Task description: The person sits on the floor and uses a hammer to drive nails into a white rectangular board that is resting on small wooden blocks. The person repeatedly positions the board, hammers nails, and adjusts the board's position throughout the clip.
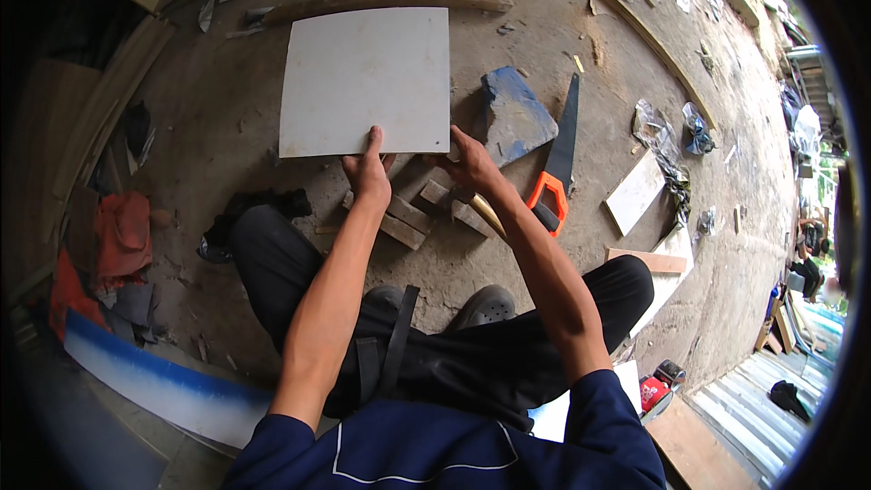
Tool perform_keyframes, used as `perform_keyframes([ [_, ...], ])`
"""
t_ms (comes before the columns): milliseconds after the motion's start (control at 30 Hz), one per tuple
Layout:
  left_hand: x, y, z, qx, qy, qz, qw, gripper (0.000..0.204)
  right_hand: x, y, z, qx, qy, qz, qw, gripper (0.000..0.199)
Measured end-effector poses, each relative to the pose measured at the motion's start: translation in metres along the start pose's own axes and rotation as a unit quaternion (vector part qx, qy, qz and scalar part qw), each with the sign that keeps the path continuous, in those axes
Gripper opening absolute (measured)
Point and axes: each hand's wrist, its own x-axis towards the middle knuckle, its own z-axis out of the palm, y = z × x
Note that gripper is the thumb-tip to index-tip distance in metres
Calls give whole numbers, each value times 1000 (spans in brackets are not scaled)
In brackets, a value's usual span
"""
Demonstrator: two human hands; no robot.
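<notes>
White board (365, 82) — a thin square panel — is lying flat on the concrete floor (227, 109), and we are taking it as our landmark. Our left hand (367, 171) is gripping its near edge, thumb pressing on top and fingers curling under, so that hand is clamped on the board. Our right hand (472, 166) is sitting at the board's near right corner; it is closing around a pale wooden handle (488, 214) that is running back toward our knee. We cannot tell what kind of head the handle carries, since the hand is covering it.

Just below the board's near edge, between our 2 hands, small wood blocks (413, 214) are lying loose. To the board's right a blue-stained slab (515, 114) is resting on the floor, and beyond it a handsaw (560, 159) with an orange grip is lying with its blade pointing away from us. Far to the board's left, red cloth (121, 236) is bunching against stacked planks.

We are judging the risks from here: the board looks thin, so a hard knock near its corner could chip or crack it. The left hand's fingers are sitting close to the tool, and a slip could catch them. The loose blocks could also roll underfoot — our shoes (485, 307) are resting right behind them.
</notes>
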Motion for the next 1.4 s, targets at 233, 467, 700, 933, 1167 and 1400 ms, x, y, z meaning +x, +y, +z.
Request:
perform_keyframes([
  [233,3,5,-5,48,-17,-27,998,38,-9,0,-10,-24,-4,-24,999,61],
  [467,-9,23,-6,86,14,-126,988,50,-1,-27,-19,91,4,164,982,57],
  [700,-29,24,-10,426,-37,411,805,42,-17,12,-32,87,209,209,951,40],
  [933,-9,29,28,548,-270,504,611,16,-53,76,-39,-178,179,307,918,28],
  [1167,-7,18,36,573,-254,429,651,20,-50,75,-37,-263,151,265,915,17],
  [1400,2,26,32,584,-317,378,645,25,-49,87,-37,-289,144,207,923,15],
])
